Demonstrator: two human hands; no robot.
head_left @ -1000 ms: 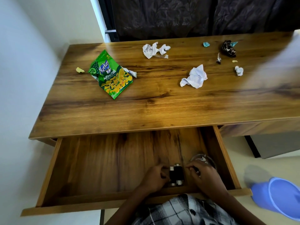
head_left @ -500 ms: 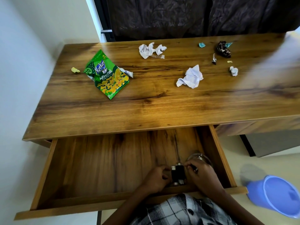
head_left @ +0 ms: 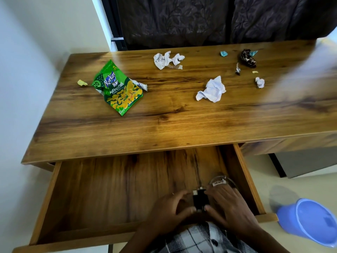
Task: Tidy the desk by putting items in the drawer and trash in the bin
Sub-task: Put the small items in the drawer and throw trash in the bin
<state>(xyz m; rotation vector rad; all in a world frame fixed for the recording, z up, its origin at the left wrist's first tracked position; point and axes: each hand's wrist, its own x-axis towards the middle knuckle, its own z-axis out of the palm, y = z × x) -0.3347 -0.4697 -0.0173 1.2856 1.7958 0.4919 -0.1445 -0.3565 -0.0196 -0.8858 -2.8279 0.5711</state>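
Note:
The wooden drawer [head_left: 113,189] is pulled wide open under the desk [head_left: 164,125]. Inside it, near the front right, my left hand [head_left: 169,207] and my right hand [head_left: 228,203] both pinch a small black block [head_left: 200,199] with metal ends. A clear round thing with a white label [head_left: 221,182] lies in the drawer just behind my right hand. On the desk lie a green snack bag [head_left: 117,88], crumpled white paper [head_left: 211,89], a second crumpled paper [head_left: 167,59], a dark wrapper [head_left: 248,58] and small scraps. The blue bin [head_left: 310,221] stands on the floor at the lower right.
A white wall runs along the desk's left side and a dark curtain [head_left: 200,21] hangs behind it. A small yellow scrap [head_left: 82,83] lies left of the snack bag. A grey unit [head_left: 306,161] sits under the desk's right part.
The view shifted slightly. Both hands stay on the black block in the drawer, and the clear labelled thing behind my right hand shows more.

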